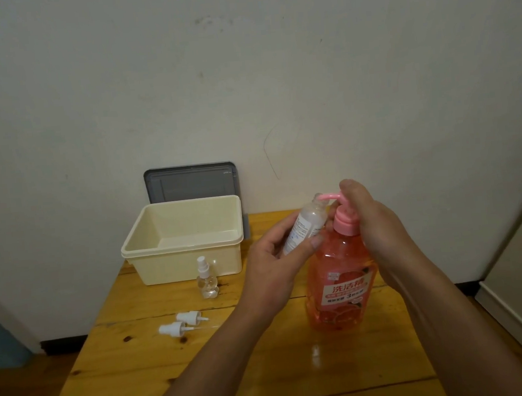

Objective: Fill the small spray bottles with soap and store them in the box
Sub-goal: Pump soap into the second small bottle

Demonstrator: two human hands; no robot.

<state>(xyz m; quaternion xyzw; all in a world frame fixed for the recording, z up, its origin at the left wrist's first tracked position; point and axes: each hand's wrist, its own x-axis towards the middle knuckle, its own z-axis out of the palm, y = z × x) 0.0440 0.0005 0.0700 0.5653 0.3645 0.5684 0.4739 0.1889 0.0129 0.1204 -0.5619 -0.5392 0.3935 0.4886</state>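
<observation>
Small spray bottle (303, 225): clear, labelled, cap off, tilted, gripped in left hand (277, 259), open neck right at the pump spout. Soap bottle (339, 282): orange-pink, pink pump, upright on table (268, 371), right hand (368, 216) wrapped over the pump head. Second small bottle (207, 278): clear, white spray cap on, upright just in front of box (183, 264). Two loose white spray heads (188, 317) lie side by side on the table, nearer than that bottle. Box: cream, open, at the table's back-left. Grey lid (192, 183) leans on the wall behind it.
</observation>
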